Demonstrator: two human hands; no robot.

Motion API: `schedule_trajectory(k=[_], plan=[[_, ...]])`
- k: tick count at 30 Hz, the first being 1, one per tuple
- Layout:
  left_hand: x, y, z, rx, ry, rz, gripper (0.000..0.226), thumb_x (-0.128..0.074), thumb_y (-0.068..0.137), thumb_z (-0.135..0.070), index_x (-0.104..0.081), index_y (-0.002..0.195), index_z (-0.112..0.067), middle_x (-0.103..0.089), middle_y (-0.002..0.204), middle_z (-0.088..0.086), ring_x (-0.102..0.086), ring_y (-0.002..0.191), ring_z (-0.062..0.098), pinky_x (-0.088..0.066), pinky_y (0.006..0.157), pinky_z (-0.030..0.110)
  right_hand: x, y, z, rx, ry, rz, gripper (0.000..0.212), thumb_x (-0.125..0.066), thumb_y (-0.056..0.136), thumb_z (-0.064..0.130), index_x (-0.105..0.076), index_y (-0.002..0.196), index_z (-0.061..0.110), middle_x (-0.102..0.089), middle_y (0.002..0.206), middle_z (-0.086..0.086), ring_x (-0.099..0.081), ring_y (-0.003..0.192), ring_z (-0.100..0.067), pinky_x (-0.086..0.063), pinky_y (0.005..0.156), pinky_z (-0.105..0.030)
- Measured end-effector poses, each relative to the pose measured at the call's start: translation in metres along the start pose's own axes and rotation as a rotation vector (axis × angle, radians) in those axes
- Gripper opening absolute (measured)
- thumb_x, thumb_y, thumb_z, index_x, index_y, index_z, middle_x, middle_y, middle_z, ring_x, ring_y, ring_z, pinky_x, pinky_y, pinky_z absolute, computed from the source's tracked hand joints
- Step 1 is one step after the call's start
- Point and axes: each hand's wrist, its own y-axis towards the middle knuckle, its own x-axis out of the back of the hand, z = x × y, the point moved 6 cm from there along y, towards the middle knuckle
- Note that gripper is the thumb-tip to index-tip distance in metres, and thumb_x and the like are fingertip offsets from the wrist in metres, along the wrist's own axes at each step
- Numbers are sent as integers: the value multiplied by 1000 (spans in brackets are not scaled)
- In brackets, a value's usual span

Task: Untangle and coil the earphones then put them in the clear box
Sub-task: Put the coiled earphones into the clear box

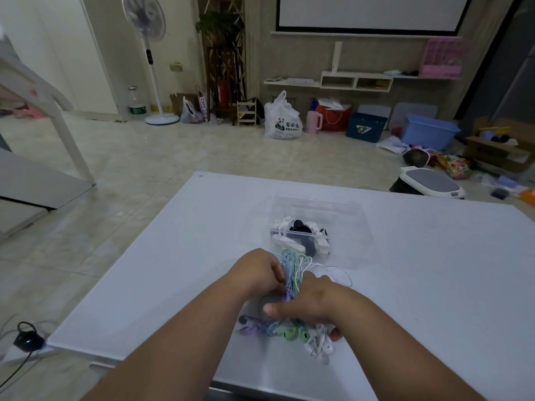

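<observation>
A tangled bundle of earphones (pixel 292 273) with green, blue, purple and white cords lies on the white table (pixel 434 270) between both hands. My left hand (pixel 257 273) grips the bundle from the left. My right hand (pixel 312 302) grips it from the right, thumb pointing left. Green, purple and white earbuds (pixel 292 334) spill out below the hands. Just beyond stands the clear box (pixel 356 227), holding white and dark items (pixel 301 235).
The table's left edge runs diagonally near my left arm, with tiled floor beyond. A black device with a cable (pixel 26 340) lies on the floor at lower left. Bags, bins and a fan (pixel 150 53) stand by the far wall.
</observation>
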Motion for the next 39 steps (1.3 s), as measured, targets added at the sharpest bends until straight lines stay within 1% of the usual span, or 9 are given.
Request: schedule_trajectory(k=[4, 9, 17, 21, 26, 29, 31, 35, 39], plan=[[5, 1, 2, -69, 180, -99, 31, -86, 62, -29, -57, 71, -22, -61, 80, -4, -55, 74, 14, -43, 64, 27, -5, 4, 0, -12, -37, -42, 109, -69, 62, 74, -26, 147, 21, -33, 140, -8, -45, 127, -26, -50, 89, -37], [7, 3, 10, -29, 280, -135, 49, -84, 59, -47, -44, 71, -20, -52, 76, -2, -48, 72, 17, -35, 60, 30, -13, 14, 0, -42, -78, -118, 111, -59, 60, 81, -28, 147, 20, -33, 141, -10, -37, 133, -30, -41, 103, -39], [9, 3, 13, -30, 235, -101, 40, -85, 60, -43, -56, 74, -18, -60, 83, 1, -52, 73, 17, -39, 63, 29, -23, 12, 5, -65, -102, -338, 85, -52, 73, 71, -31, 138, 19, -33, 133, -2, -32, 127, -28, -39, 89, -40], [7, 3, 13, -22, 243, -90, 40, -83, 62, -43, -58, 78, -16, -62, 87, 4, -52, 73, 17, -41, 64, 32, -24, 11, 8, -53, -116, -309, 75, -45, 80, 59, -29, 140, 19, -30, 136, -3, -28, 129, -27, -38, 94, -42], [9, 3, 12, -10, 287, -96, 38, -81, 62, -38, -65, 85, -12, -68, 94, 7, -56, 76, 18, -50, 71, 35, -19, 12, 10, -50, -78, -191, 87, -44, 77, 69, -27, 146, 18, -28, 141, -7, -26, 133, -32, -37, 100, -44], [9, 5, 14, 7, 292, -98, 39, -81, 61, -41, -66, 85, -13, -69, 94, 7, -57, 75, 19, -52, 73, 36, -25, 16, 10, -59, -80, -180, 110, -44, 59, 89, -29, 147, 24, -26, 145, -4, -23, 135, -32, -36, 101, -44], [9, 6, 14, 12, 306, -100, 38, -80, 63, -41, -66, 84, -13, -68, 93, 6, -61, 80, 20, -52, 73, 34, -28, 17, 10, -60, -82, -205, 114, -43, 54, 91, -29, 146, 26, -27, 143, -2, -23, 134, -31, -36, 101, -45], [8, 6, 13, 17, 302, -102, 32, -78, 63, -38, -62, 78, -15, -67, 91, 5, -59, 77, 20, -50, 69, 30, -27, 12, 13, -94, -115, -323, 91, -50, 71, 74, -29, 140, 18, -31, 132, -1, -29, 126, -25, -37, 87, -41], [7, 5, 13, 15, 285, -106, 32, -75, 64, -34, -66, 84, -10, -68, 91, 7, -63, 82, 22, -48, 67, 28, -31, 10, 18, -82, -167, -397, 70, -48, 79, 54, -31, 136, 17, -33, 129, -2, -31, 124, -25, -35, 83, -41]])
